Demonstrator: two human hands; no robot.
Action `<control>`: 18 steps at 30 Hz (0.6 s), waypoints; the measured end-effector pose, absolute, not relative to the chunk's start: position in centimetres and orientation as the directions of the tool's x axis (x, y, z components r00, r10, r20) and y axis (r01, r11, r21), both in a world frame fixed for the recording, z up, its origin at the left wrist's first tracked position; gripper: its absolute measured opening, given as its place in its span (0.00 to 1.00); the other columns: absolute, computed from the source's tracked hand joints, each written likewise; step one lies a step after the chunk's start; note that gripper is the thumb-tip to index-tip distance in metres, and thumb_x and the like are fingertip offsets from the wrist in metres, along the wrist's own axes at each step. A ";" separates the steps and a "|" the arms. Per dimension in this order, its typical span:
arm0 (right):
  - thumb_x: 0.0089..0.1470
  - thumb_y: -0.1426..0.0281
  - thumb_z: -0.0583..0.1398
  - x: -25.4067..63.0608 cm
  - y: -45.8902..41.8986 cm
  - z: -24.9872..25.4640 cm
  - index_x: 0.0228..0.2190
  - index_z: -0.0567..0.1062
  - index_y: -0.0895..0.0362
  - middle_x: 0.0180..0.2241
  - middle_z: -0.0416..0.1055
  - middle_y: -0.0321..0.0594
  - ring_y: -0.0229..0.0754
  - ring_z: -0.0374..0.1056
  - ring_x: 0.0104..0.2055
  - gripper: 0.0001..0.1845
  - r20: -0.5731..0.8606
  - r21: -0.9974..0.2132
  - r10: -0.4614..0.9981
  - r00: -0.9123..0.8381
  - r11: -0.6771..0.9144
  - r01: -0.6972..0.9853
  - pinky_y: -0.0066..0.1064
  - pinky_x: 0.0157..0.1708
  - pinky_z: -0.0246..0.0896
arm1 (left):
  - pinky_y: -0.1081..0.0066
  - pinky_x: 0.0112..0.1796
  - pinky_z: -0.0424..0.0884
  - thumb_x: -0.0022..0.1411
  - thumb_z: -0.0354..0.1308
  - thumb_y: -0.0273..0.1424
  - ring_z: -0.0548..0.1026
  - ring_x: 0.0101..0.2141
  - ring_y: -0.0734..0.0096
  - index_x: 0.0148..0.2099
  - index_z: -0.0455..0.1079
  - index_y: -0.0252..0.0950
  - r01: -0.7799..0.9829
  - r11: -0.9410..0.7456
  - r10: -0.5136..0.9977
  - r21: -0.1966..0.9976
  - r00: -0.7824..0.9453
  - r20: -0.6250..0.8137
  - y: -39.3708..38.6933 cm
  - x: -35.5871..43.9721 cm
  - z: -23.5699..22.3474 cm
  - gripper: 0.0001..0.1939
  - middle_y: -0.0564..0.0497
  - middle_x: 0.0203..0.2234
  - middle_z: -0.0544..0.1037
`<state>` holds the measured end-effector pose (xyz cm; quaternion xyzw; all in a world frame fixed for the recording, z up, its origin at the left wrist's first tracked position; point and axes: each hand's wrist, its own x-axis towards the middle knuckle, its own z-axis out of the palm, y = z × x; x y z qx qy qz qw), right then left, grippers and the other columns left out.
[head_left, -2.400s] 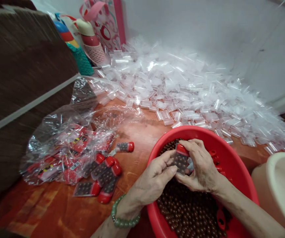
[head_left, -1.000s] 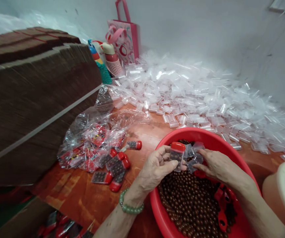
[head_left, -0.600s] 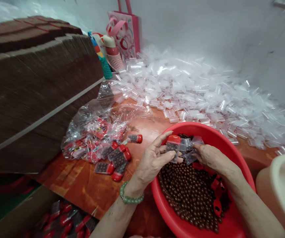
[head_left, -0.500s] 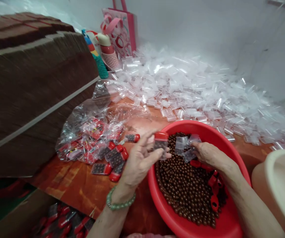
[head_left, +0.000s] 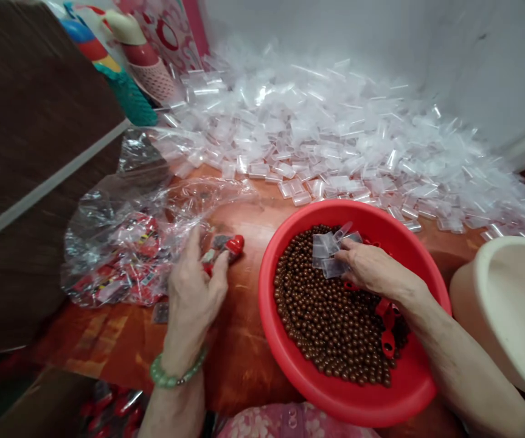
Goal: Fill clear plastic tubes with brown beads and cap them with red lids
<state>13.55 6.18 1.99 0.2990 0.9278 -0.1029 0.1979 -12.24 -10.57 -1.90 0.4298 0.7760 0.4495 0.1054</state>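
Observation:
My left hand (head_left: 196,286), with a green bead bracelet (head_left: 166,374) at its wrist, is low over the table. Its thumb and fingers curve around a small clear container with a red cap (head_left: 208,266), partly hidden by the hand. Just beyond the fingertips lies another red-capped container (head_left: 233,245) with dark contents. My right hand (head_left: 367,264) is over the red basin (head_left: 271,340), fingers closed on several clear plastic cases (head_left: 326,252). Brown balls (head_left: 330,322) fill much of the basin. Red caps (head_left: 387,340) lie on them below my right wrist.
A large heap of clear cases (head_left: 335,134) spreads along the wall. Left stands a clear bag of red packets (head_left: 139,255), beside a brown stack (head_left: 25,152) and bottles (head_left: 139,55). A cream tub (head_left: 481,298) is at right; a box of filled containers (head_left: 111,407) sits lower left.
My left hand has moved left and down from the basin's rim to the containers on the table, carrying a red-capped container. My right hand stays over the basin with the clear cases. The view has shifted.

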 end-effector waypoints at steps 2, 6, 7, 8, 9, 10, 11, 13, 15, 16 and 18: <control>0.56 0.72 0.60 13.4 6.0 2.4 0.43 0.75 0.58 0.45 0.70 0.47 0.47 0.73 0.40 0.12 -0.423 -0.090 0.495 -0.759 0.811 0.578 0.34 0.36 0.65 | 0.50 0.58 0.67 0.65 0.58 0.34 0.72 0.57 0.50 0.67 0.59 0.35 0.519 0.182 0.786 0.835 -0.587 0.194 -10.4 -9.9 -0.7 0.30 0.38 0.59 0.72; 0.57 0.69 0.60 13.3 5.9 2.7 0.42 0.75 0.61 0.41 0.72 0.48 0.50 0.73 0.41 0.11 -0.362 -0.058 0.499 -0.788 0.831 0.553 0.37 0.39 0.65 | 0.58 0.58 0.69 0.66 0.55 0.30 0.75 0.54 0.57 0.60 0.67 0.33 0.583 -0.076 0.909 0.809 -0.293 0.296 -9.2 -5.4 1.1 0.21 0.39 0.54 0.77; 0.58 0.69 0.60 13.3 5.8 2.6 0.42 0.75 0.61 0.41 0.72 0.48 0.51 0.72 0.41 0.12 -0.336 -0.058 0.499 -0.799 0.836 0.546 0.38 0.40 0.65 | 0.58 0.58 0.70 0.67 0.55 0.30 0.75 0.54 0.57 0.61 0.66 0.31 0.597 -0.111 0.930 0.794 -0.220 0.295 -8.8 -4.6 1.2 0.21 0.37 0.54 0.76; 0.58 0.68 0.60 13.3 5.7 2.6 0.43 0.75 0.61 0.40 0.72 0.47 0.51 0.72 0.41 0.12 -0.309 -0.077 0.489 -0.816 0.842 0.534 0.39 0.40 0.65 | 0.56 0.58 0.69 0.67 0.54 0.29 0.73 0.56 0.55 0.62 0.65 0.30 0.617 -0.129 0.948 0.776 -0.153 0.279 -8.5 -4.1 1.3 0.22 0.35 0.55 0.75; 0.59 0.67 0.60 13.4 5.6 2.5 0.44 0.74 0.60 0.40 0.73 0.47 0.50 0.71 0.41 0.13 -0.282 -0.115 0.466 -0.838 0.851 0.512 0.39 0.41 0.64 | 0.54 0.59 0.68 0.67 0.53 0.29 0.71 0.58 0.53 0.64 0.62 0.29 0.643 -0.136 0.963 0.754 -0.093 0.254 -8.2 -3.6 1.2 0.24 0.34 0.57 0.72; 0.59 0.66 0.60 13.4 5.4 2.5 0.45 0.74 0.60 0.41 0.73 0.47 0.50 0.71 0.42 0.14 -0.256 -0.165 0.433 -0.864 0.861 0.481 0.39 0.42 0.64 | 0.52 0.60 0.67 0.67 0.53 0.28 0.68 0.61 0.51 0.65 0.60 0.29 0.673 -0.144 0.972 0.725 -0.040 0.231 -8.0 -3.3 1.1 0.25 0.33 0.60 0.69; 0.59 0.66 0.60 13.4 5.2 2.5 0.46 0.73 0.59 0.42 0.73 0.47 0.50 0.70 0.43 0.14 -0.233 -0.212 0.399 -0.887 0.869 0.447 0.40 0.44 0.64 | 0.50 0.60 0.65 0.67 0.52 0.26 0.66 0.62 0.49 0.66 0.58 0.29 0.701 -0.158 0.977 0.696 0.011 0.211 -7.8 -3.1 1.0 0.26 0.32 0.61 0.67; 0.60 0.65 0.60 13.4 4.9 2.4 0.45 0.73 0.59 0.43 0.73 0.47 0.50 0.69 0.45 0.14 -0.207 -0.262 0.346 -0.915 0.881 0.393 0.41 0.46 0.63 | 0.49 0.59 0.66 0.67 0.50 0.23 0.67 0.61 0.48 0.65 0.60 0.29 0.728 -0.187 0.980 0.660 0.096 0.172 -7.5 -2.8 0.7 0.25 0.32 0.60 0.68; 0.60 0.66 0.59 13.6 4.9 2.4 0.43 0.73 0.58 0.43 0.74 0.48 0.51 0.68 0.46 0.12 -0.207 -0.226 0.346 -0.915 0.893 0.389 0.44 0.48 0.61 | 0.49 0.57 0.69 0.68 0.49 0.22 0.70 0.57 0.48 0.60 0.65 0.28 0.734 -0.185 0.983 0.654 0.131 0.131 -7.3 -2.7 0.6 0.20 0.33 0.55 0.72; 0.60 0.66 0.59 13.7 5.0 2.4 0.42 0.74 0.58 0.43 0.74 0.48 0.52 0.68 0.47 0.11 -0.212 -0.181 0.366 -0.906 0.897 0.404 0.45 0.49 0.61 | 0.48 0.55 0.70 0.68 0.48 0.23 0.71 0.55 0.48 0.57 0.67 0.29 0.735 -0.168 0.986 0.657 0.121 0.117 -7.3 -2.8 0.6 0.17 0.33 0.53 0.74; 0.59 0.68 0.59 14.0 5.6 2.4 0.42 0.74 0.59 0.43 0.74 0.50 0.55 0.68 0.47 0.11 -0.219 -0.074 0.430 -0.876 0.888 0.454 0.48 0.48 0.61 | 0.48 0.54 0.70 0.69 0.48 0.24 0.72 0.54 0.48 0.53 0.69 0.31 0.724 -0.136 0.990 0.676 0.075 0.118 -7.3 -2.9 0.5 0.14 0.36 0.50 0.75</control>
